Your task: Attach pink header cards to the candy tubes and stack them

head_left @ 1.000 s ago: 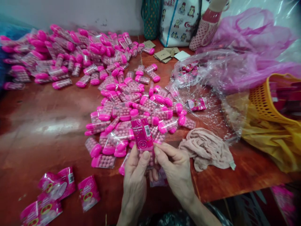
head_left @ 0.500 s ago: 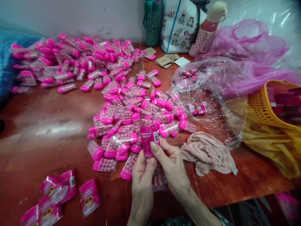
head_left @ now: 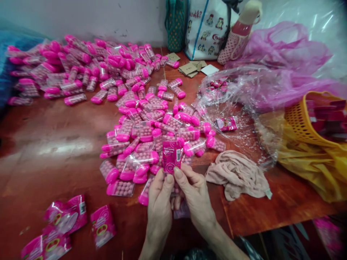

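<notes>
The left hand [head_left: 159, 207] and right hand [head_left: 200, 204] grip a pink printed packet [head_left: 170, 155] between them, thumbs close together at its lower end, a hold that likely steadies it from both sides. The packet stands up beyond the thumbtips, barcode toward the viewer, probably gripped low to leave the printed panel uncovered. Fingers hide much of what lies beneath.

Just beyond both hands, pink-capped containers [head_left: 143, 130] of round pink pieces spread across the bench [head_left: 67, 144], perhaps bunched there for easy reach. More glossy pink packets [head_left: 103, 227] lie to the left of the left hand, apart from the containers, possibly to avoid mixing. A crumpled cloth [head_left: 238, 175] rests near the right hand, on its right; a yellow basket [head_left: 298, 117] stands farther right.
</notes>
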Demonstrator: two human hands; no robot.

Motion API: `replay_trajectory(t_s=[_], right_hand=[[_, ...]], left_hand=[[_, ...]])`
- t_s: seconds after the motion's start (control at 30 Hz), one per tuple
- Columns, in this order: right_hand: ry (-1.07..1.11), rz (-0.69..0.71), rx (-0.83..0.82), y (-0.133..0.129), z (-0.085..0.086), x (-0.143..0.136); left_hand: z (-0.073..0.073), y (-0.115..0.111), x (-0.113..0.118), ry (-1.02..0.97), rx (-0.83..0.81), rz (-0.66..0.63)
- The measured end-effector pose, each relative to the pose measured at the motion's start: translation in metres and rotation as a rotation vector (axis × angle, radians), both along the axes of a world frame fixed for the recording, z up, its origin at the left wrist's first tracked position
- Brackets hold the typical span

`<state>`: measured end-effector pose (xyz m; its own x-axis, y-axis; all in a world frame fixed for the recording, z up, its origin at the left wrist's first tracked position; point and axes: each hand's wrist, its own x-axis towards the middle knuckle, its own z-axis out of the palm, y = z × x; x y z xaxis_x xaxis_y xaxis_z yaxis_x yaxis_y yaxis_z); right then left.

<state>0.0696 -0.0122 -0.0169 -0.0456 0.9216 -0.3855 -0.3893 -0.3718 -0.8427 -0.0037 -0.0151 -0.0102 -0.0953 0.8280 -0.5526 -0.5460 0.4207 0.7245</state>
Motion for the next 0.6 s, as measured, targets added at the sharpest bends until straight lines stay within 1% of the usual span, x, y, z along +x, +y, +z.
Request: replay_trajectory(t_s=[0.1, 0.17, 0.23, 0.3, 0.37, 0.43, 0.5, 0.6], right_hand=[[0.12, 0.016, 0.013, 0.006, -0.002, 0.007], [0.138, 0.049, 0.01, 0.01, -0.001, 0.01], [0.127, 0.099, -0.031, 0.013, 0.001, 0.009], [0.063, 0.109, -0.074, 0.013, 0.003, 0.006], [-0.041, 0.067, -0.067, 0.01, 0.004, 0.001], [-0.163, 0.021, -0.008, 0.006, 0.005, -0.005], [-0.27, -0.012, 0.068, 0.003, 0.006, -0.009], [-0.407, -0.021, 0.175, 0.003, 0.009, -0.012]], left_hand=[[0.002, 0.005, -0.004, -0.023, 0.034, -0.051], [0.003, 0.005, -0.006, -0.036, 0.033, -0.073], [0.003, 0.002, -0.006, -0.041, 0.028, -0.083], [0.002, -0.002, -0.004, -0.034, 0.003, -0.062], [0.002, -0.007, -0.001, -0.02, -0.05, 0.006], [0.003, -0.011, 0.001, -0.016, -0.107, 0.096], [0.004, -0.012, 0.002, -0.033, -0.134, 0.156], [0.006, -0.008, 0.002, -0.074, -0.133, 0.169]])
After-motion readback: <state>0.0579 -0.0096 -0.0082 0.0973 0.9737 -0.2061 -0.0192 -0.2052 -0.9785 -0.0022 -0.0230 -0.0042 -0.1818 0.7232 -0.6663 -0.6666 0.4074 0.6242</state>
